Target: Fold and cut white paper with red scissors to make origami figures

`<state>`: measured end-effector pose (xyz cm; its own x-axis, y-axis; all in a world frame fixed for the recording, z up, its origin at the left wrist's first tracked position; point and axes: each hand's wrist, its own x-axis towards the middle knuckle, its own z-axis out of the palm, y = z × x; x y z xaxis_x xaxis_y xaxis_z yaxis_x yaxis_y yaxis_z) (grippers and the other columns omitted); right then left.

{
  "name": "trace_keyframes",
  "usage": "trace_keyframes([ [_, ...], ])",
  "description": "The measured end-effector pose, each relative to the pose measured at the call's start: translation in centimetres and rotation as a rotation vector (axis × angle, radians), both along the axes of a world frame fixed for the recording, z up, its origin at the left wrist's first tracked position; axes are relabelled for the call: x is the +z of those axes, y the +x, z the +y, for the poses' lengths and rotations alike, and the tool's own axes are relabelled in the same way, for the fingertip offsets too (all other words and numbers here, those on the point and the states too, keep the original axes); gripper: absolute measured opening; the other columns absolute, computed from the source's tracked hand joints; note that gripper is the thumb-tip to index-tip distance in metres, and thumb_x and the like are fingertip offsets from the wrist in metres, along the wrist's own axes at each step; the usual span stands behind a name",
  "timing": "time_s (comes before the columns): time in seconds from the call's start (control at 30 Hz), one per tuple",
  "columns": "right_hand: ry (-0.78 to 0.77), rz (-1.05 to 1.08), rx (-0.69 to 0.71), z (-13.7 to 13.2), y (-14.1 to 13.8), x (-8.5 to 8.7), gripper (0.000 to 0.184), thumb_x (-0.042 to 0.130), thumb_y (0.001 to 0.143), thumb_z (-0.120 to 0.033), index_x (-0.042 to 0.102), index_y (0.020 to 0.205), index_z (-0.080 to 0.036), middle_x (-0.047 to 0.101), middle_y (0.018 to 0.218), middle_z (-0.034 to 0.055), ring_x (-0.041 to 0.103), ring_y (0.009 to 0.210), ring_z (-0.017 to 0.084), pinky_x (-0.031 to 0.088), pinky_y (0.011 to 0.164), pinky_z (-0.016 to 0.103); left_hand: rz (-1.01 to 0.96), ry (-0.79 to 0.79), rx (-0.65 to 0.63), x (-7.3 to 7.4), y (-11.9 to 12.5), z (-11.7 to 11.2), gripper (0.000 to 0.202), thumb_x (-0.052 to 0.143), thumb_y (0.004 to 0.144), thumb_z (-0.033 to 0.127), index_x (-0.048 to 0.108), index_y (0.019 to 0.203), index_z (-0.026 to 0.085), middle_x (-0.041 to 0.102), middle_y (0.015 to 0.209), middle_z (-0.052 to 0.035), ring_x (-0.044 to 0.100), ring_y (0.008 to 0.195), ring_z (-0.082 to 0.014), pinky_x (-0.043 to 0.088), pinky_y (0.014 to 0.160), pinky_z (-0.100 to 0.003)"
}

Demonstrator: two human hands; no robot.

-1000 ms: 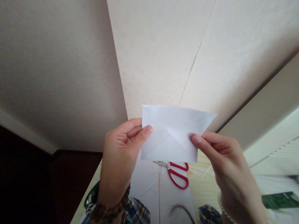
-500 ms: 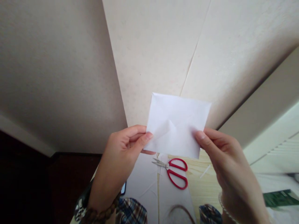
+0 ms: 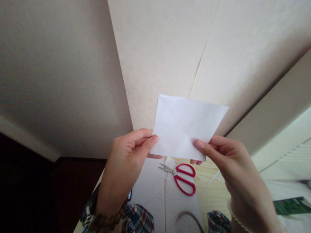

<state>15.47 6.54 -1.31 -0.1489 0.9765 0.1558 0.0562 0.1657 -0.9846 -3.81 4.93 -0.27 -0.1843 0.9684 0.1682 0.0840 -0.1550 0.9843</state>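
Observation:
A white sheet of paper point(image 3: 182, 123), roughly square with faint creases, is held up above the table between both hands. My left hand point(image 3: 136, 149) pinches its left edge near the lower corner, thumb in front and fingers behind. At the lower right, my right hand point(image 3: 223, 155) grips the paper with the thumb on the front; some fingertips show beneath the bottom edge. Red-handled scissors point(image 3: 185, 178) lie on the table just below the paper, blades slightly apart and pointing left.
White sheets point(image 3: 148, 187) and paper scraps lie on the pale wooden table point(image 3: 211, 194). A phone edge point(image 3: 130, 195) shows by my left wrist. A green packet point(image 3: 291, 205) sits at the right. A pale wall point(image 3: 165, 48) rises behind.
My right thumb has moved left and inward over the paper. The sheet's right side has shifted, its upper right corner now reaching farther right. My left hand stays nearly still.

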Motion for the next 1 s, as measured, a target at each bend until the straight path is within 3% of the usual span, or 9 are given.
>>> trace_keyframes([
  [0.23, -0.011, -0.019, 0.0, 0.04, 0.02, -0.03, 0.016, 0.07, 0.077, -0.04, 0.077, 0.077, -0.026, 0.074, 0.067, 0.0017, 0.065, 0.06, 0.016, 0.051, 0.049, 0.023, -0.039, -0.01, -0.015, -0.04, 0.05, 0.12, 0.011, 0.065, 0.075, 0.02, 0.068, 0.064, 0.019, 0.062, 0.052, 0.0062, 0.07, 0.056, -0.0151, 0.046, 0.033, -0.01],
  [0.4, -0.004, -0.041, -0.009, -0.07, -0.19, 0.3, 0.018, 0.07, 0.077, -0.041, 0.075, 0.076, -0.024, 0.073, 0.067, 0.002, 0.065, 0.057, 0.015, 0.05, 0.047, 0.021, -0.041, 0.014, 0.005, -0.47, -0.09, 0.3, 0.008, 0.068, 0.074, 0.022, 0.069, 0.068, 0.019, 0.067, 0.058, 0.0064, 0.065, 0.048, -0.0108, 0.056, 0.047, -0.015],
  [0.67, 0.03, -0.038, 0.012, -0.17, -0.44, 0.78, 0.024, 0.072, 0.075, -0.038, 0.069, 0.057, -0.023, 0.07, 0.061, 0.0004, 0.068, 0.058, 0.015, 0.054, 0.051, 0.02, -0.057, -0.047, 0.04, -0.28, 0.11, -0.06, 0.011, 0.068, 0.075, 0.029, 0.068, 0.07, 0.019, 0.067, 0.057, 0.0054, 0.066, 0.05, -0.0135, 0.051, 0.04, -0.015],
  [0.9, 0.07, -0.111, -0.037, -0.36, -0.22, 0.63, 0.03, 0.069, 0.077, -0.041, 0.066, 0.054, -0.022, 0.065, 0.053, 0.0018, 0.057, 0.048, 0.013, 0.041, 0.04, 0.022, -0.023, -0.053, 0.043, -0.23, 0.06, -0.25, 0.015, 0.068, 0.076, 0.033, 0.067, 0.07, 0.019, 0.066, 0.055, 0.0047, 0.065, 0.05, -0.0141, 0.05, 0.04, -0.017],
  [1.0, 0.072, -0.103, -0.056, -0.51, -0.11, 0.57, 0.03, 0.069, 0.078, -0.041, 0.065, 0.054, -0.023, 0.065, 0.053, 0.0017, 0.058, 0.049, 0.014, 0.042, 0.042, 0.023, -0.019, -0.058, -0.004, -0.27, -0.18, -0.23, 0.015, 0.067, 0.078, 0.033, 0.066, 0.073, 0.018, 0.067, 0.06, 0.0043, 0.069, 0.054, -0.0146, 0.052, 0.044, -0.017],
])
